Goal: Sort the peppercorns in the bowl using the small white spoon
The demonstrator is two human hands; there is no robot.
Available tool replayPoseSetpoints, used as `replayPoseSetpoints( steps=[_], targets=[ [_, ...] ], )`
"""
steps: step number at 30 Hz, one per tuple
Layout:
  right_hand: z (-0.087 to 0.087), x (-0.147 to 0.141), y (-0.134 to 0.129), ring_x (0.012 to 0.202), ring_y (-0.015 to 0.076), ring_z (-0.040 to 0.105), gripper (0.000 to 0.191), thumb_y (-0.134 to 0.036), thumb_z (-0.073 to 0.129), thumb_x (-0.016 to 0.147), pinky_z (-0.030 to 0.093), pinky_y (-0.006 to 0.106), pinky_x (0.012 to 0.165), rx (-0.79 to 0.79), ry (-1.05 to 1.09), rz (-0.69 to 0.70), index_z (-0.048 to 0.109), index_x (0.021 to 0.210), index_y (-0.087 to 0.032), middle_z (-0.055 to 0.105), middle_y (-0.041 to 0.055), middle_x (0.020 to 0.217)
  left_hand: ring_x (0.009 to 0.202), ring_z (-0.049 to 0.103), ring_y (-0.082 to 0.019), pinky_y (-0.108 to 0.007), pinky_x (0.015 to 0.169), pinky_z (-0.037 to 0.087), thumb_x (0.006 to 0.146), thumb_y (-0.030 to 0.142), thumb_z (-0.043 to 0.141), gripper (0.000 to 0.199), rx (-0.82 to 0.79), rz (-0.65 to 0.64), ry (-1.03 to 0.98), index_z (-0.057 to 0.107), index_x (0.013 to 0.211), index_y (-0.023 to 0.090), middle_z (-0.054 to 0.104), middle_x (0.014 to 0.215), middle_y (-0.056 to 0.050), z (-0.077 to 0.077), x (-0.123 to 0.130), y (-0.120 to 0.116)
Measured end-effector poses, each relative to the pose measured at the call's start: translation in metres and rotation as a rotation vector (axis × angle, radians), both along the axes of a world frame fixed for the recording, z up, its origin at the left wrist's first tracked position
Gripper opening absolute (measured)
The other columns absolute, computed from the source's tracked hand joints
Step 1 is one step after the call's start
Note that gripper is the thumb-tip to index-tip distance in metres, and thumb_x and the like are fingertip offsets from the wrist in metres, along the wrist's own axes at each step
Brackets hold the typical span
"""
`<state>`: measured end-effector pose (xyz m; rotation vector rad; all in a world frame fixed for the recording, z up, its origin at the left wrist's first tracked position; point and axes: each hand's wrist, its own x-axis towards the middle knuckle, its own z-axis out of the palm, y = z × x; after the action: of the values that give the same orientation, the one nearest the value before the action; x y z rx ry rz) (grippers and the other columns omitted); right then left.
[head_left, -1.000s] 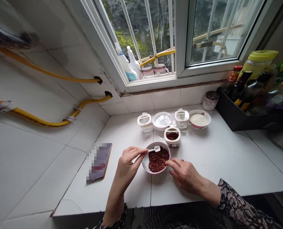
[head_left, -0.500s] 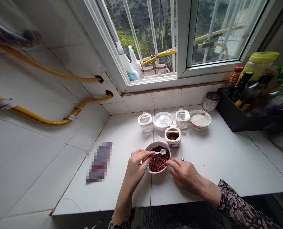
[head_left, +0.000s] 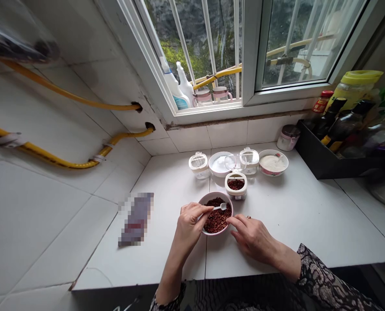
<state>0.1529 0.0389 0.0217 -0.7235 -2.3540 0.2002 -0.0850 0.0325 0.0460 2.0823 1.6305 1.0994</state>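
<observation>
A small white spoon (head_left: 223, 206) is pinched in my left hand (head_left: 189, 224), its scoop held over a pale bowl (head_left: 208, 197). Dark red-brown grains that look like Sichuan peppercorns (head_left: 216, 223) fill much of the bowl. At the bowl's right side, my right hand (head_left: 255, 238) has its fingers curled, with the fingertips on the rim. Just behind the bowl stands a clear spice jar (head_left: 236, 194) with its lid up, holding the same dark red grains.
Two more clear jars (head_left: 198, 166) stand farther back, beside a bowl of white grains (head_left: 218, 169) and a patterned bowl (head_left: 273, 172) of off-white powder. A black box (head_left: 328, 166) of bottles sits at right. A blurred-out flat item (head_left: 136, 220) lies left.
The whole view has shifted slightly. Both hands, the spoon and the bowl keep nearly the same positions relative to each other.
</observation>
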Motion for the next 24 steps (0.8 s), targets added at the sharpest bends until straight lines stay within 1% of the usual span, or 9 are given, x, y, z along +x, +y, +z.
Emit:
replayPoseSetpoints(
  steps=[4,8,11,14,17,20,24],
  targets=[
    [-0.0003,-0.0002,0.0003,0.075,0.0192,0.068,0.031,-0.01,0.043,0.098,0.055,0.028,0.062,-0.006,0.006,0.009,0.047,0.128,-0.015,0.069,0.0097,0.099,0.082,0.07,-0.02,-0.039,0.087,0.049,0.091,0.024,0.066,0.017,0.004,0.014,-0.067,0.08,0.096,0.031,0.079,0.086,-0.001,-0.0028,-0.0018,-0.0012],
    [-0.0015,-0.0002,0.0003,0.075,0.019,0.068,0.031,-0.011,0.045,0.098,0.055,0.028,0.061,-0.009,0.002,0.005,0.047,0.129,-0.015,0.069,0.0098,0.1,0.083,0.069,-0.021,-0.036,0.082,0.051,0.09,0.029,0.067,0.015,-0.046,0.023,-0.153,0.081,0.094,0.03,0.078,0.086,-0.002,-0.0045,-0.0064,-0.0031],
    [-0.0016,0.0002,-0.0001,0.076,0.0188,0.069,0.032,-0.01,0.046,0.097,0.055,0.028,0.063,-0.011,0.001,0.011,0.048,0.129,-0.015,0.069,0.01,0.101,0.085,0.07,-0.021,-0.035,0.081,0.052,0.09,0.03,0.067,0.016,-0.077,0.025,-0.177,0.082,0.094,0.03,0.078,0.086,-0.003,-0.0043,-0.0066,-0.004],
    [-0.0016,0.0006,-0.0004,0.078,0.0187,0.069,0.033,-0.009,0.048,0.096,0.056,0.028,0.064,-0.02,0.004,0.015,0.048,0.129,-0.015,0.069,0.0103,0.102,0.084,0.07,-0.021,-0.037,0.085,0.051,0.09,0.029,0.066,0.017,-0.073,0.015,-0.13,0.082,0.096,0.03,0.079,0.087,-0.003,-0.0028,-0.0046,-0.0047],
    [-0.0018,0.0006,-0.0003,0.078,0.0188,0.069,0.034,-0.009,0.047,0.097,0.056,0.028,0.065,-0.031,0.007,0.016,0.048,0.13,-0.015,0.069,0.0102,0.102,0.084,0.07,-0.022,-0.041,0.091,0.048,0.091,0.026,0.065,0.018,-0.035,0.02,-0.049,0.081,0.097,0.031,0.079,0.088,-0.002,-0.0003,-0.0035,-0.0054],
    [-0.002,0.0007,-0.0003,0.079,0.0187,0.069,0.035,-0.01,0.045,0.097,0.057,0.028,0.066,-0.045,0.004,0.015,0.047,0.131,-0.017,0.069,0.01,0.103,0.083,0.069,-0.021,-0.042,0.092,0.047,0.092,0.025,0.064,0.018,-0.012,0.01,0.014,0.08,0.096,0.032,0.08,0.087,0.0,0.0025,-0.0036,-0.0061],
    [-0.0022,0.0008,-0.0001,0.079,0.0191,0.069,0.034,-0.01,0.045,0.097,0.057,0.029,0.066,-0.041,0.01,0.02,0.047,0.131,-0.016,0.069,0.0103,0.103,0.081,0.069,-0.02,-0.041,0.093,0.048,0.092,0.024,0.065,0.018,-0.027,-0.036,0.01,0.08,0.096,0.032,0.079,0.086,0.0,0.0042,-0.0028,-0.0076]
  ],
)
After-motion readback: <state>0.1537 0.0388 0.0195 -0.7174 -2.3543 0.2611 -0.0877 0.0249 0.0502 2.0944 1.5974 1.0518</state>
